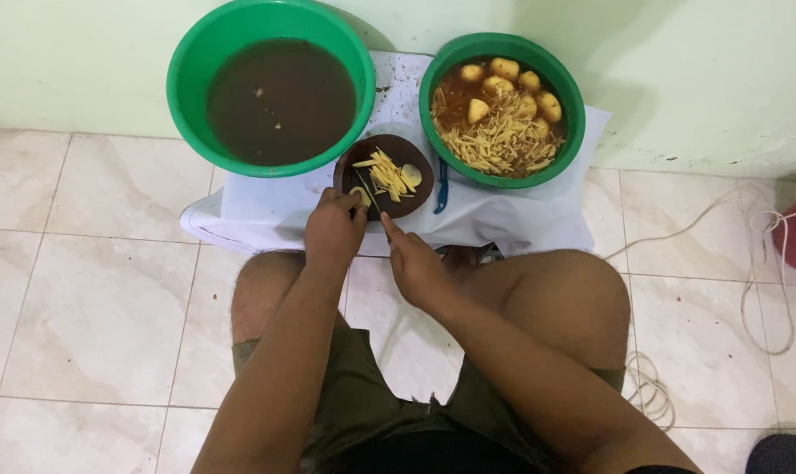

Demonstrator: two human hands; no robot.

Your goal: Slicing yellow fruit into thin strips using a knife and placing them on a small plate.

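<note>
A small round dark cutting board lies on a white sheet between two green basins. Pale yellow potato strips and a potato slice rest on it. My left hand presses a potato piece at the board's near edge. My right hand grips a knife whose thin blade points up onto the board beside the left fingers.
The left green basin holds murky brown water. The right green basin holds peeled potatoes and cut strips in brownish water. A blue peeler lies beside the board. White cord trails on the tiled floor at right. My bare knees flank the sheet.
</note>
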